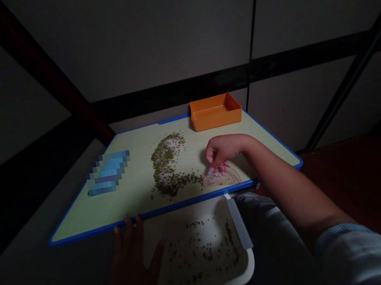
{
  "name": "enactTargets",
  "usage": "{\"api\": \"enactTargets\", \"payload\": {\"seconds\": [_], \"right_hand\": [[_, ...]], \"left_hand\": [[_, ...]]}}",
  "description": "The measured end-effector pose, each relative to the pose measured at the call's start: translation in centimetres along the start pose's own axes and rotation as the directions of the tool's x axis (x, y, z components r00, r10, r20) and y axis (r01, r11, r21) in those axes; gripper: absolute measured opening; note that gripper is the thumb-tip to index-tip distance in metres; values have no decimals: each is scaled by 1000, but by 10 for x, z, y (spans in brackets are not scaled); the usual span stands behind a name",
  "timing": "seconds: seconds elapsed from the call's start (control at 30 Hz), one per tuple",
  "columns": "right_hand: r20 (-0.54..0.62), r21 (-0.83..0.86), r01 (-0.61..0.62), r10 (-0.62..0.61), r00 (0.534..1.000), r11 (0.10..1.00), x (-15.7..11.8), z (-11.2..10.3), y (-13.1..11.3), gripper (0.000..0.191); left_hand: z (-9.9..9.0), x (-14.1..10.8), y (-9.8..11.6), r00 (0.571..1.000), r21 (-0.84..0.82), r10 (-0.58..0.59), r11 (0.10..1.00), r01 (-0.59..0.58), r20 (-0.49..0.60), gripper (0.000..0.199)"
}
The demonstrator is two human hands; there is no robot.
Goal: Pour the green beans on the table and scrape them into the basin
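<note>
My right hand (222, 150) is closed, its thumb and fingers pinching a clear, pinkish half-round protractor (231, 177) near the table's front edge. Pink bits show under the fingers. Left of the protractor, small green-brown beans (164, 162) lie spread in a curved heap, with a thin line of them reaching its edge. In shadow, my left hand (132, 261) has its fingers spread, the tips by the table's blue edge, at the left side of a white tub (237, 284). Scattered dark beans lie in the tub, below the table edge.
An orange box (214, 119) stands at the table's back right. A blue item (110, 171), partly blurred, lies on the left of the pale green table (136, 191). Grey panels (157, 35) rise behind the table.
</note>
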State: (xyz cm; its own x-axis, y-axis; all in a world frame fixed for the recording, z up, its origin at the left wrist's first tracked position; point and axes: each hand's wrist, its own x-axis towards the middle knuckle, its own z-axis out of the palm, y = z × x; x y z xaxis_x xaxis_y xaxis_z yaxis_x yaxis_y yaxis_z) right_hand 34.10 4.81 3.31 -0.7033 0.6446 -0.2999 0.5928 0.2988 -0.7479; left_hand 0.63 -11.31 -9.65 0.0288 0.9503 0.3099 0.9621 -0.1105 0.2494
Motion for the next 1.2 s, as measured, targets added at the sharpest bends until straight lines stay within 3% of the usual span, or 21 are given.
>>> {"api": "enactTargets", "payload": {"seconds": [0.5,0.7,0.83,1.2], "right_hand": [[-97,39,-96,99,990,995,-13,-12,3,17],[-57,71,-69,74,996,995,-13,-13,4,19],[-39,50,-59,61,997,997,-7,-8,4,21],[-145,-57,-97,88,985,994,-5,-3,-1,17]], "left_hand": [[0,-1,-2,999,-14,37,999,-37,-29,75],[0,-1,-2,999,-15,38,999,-39,-23,77],[0,-1,-1,1000,-15,20,1000,-20,-9,77],[-2,0,0,1000,-23,0,1000,1,7,74]]}}
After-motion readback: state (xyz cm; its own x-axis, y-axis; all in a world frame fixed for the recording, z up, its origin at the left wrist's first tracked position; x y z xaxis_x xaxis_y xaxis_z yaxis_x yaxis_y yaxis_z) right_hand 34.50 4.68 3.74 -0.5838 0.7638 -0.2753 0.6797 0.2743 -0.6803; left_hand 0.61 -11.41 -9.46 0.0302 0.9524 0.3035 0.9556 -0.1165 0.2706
